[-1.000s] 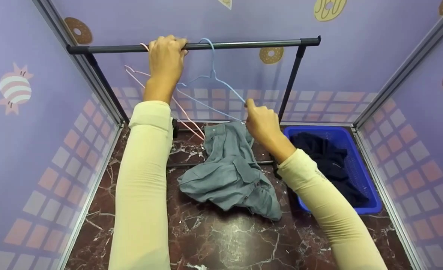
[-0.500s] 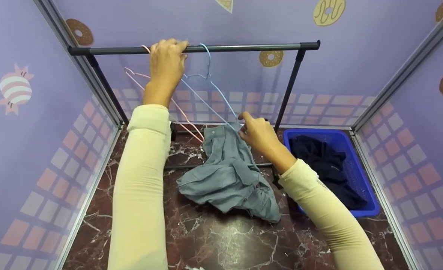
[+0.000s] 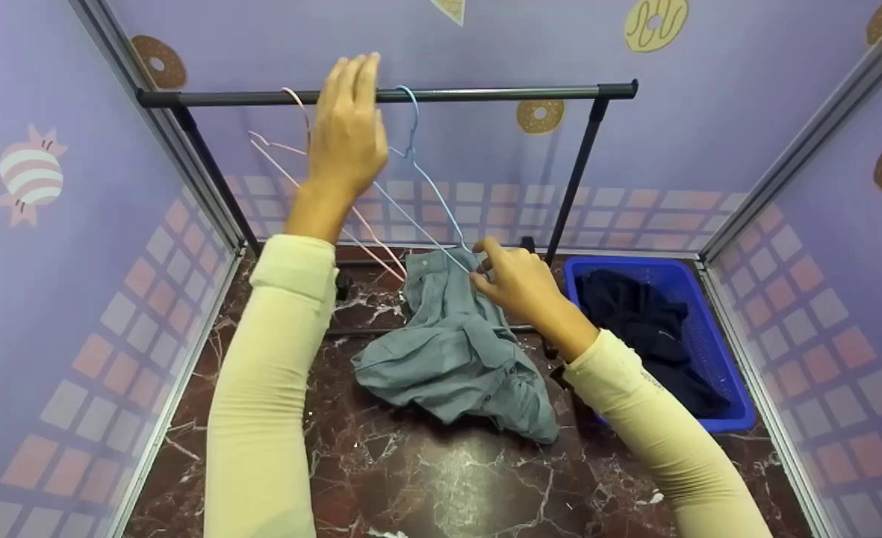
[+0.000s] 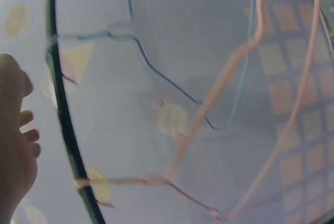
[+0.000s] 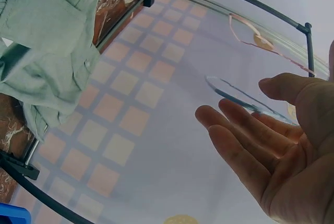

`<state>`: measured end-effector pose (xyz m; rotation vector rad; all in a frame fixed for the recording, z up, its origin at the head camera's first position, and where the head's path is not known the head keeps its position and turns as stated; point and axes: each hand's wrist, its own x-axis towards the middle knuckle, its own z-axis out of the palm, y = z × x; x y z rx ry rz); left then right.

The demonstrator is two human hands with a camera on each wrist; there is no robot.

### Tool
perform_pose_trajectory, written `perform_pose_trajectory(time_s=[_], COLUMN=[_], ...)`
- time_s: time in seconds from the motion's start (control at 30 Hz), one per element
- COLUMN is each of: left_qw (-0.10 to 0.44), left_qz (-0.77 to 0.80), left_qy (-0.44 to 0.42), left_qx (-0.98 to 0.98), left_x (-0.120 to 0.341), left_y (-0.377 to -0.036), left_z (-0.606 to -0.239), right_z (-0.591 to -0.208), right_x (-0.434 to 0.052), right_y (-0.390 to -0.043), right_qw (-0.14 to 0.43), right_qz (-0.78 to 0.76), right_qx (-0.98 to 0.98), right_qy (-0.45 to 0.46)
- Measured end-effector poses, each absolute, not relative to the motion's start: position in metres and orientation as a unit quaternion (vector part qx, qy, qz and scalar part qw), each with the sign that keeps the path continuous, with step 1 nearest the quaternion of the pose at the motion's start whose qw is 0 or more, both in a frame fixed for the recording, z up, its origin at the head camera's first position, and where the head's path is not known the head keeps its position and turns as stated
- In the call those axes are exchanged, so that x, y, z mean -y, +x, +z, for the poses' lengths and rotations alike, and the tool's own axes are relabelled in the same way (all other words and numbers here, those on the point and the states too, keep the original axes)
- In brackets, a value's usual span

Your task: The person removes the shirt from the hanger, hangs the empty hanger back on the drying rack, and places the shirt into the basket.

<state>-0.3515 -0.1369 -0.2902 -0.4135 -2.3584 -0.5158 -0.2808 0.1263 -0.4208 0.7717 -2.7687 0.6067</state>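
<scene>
No readable text, labels or numbers anywhere.

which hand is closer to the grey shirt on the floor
Right. The right hand hovers open just above the grey shirt, beside the blue hanger's lower end. The left hand is up at the rack bar, fingers straight, far above the shirt.

Blue basket (image 3: 717, 373) with dark clothes (image 3: 650, 321) at right on marble floor (image 3: 441, 478); donut-print purple walls (image 3: 747, 112).

The left hand (image 3: 349, 131) hides part of the rail (image 3: 485, 93); wrist-view hangers (image 4: 209, 109) are blurred.
</scene>
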Motion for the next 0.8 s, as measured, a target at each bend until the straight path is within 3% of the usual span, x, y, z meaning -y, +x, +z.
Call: perform_pose_trajectory(time_s=[0.13, 0.27, 0.63, 0.8], left_qw=[0.373, 0.342, 0.042, -0.019], left_qz=[-0.193, -0.183, -0.100, -0.062], left_qy=[-0.230, -0.283, -0.313, -0.319], left_qx=[0.878, 0.877, 0.944, 0.945], left_x=[0.112, 0.087, 0.037, 0.028], left_y=[-0.338, -0.326, -0.307, -0.302], left_z=[-0.290, -0.290, -0.333, -0.363], right_z=[-0.422, -0.427, -0.451, -0.472], right_x=[-0.132, -0.141, -0.178, -0.195], right_y=[-0.278, -0.279, -0.284, -0.283], right_qw=[0.098, 0.106, 0.089, 0.075], right_qz=[0.219, 0.229, 0.262, 0.282], right_qx=[0.925, 0.916, 0.926, 0.933], right_qy=[0.295, 0.312, 0.257, 0.212])
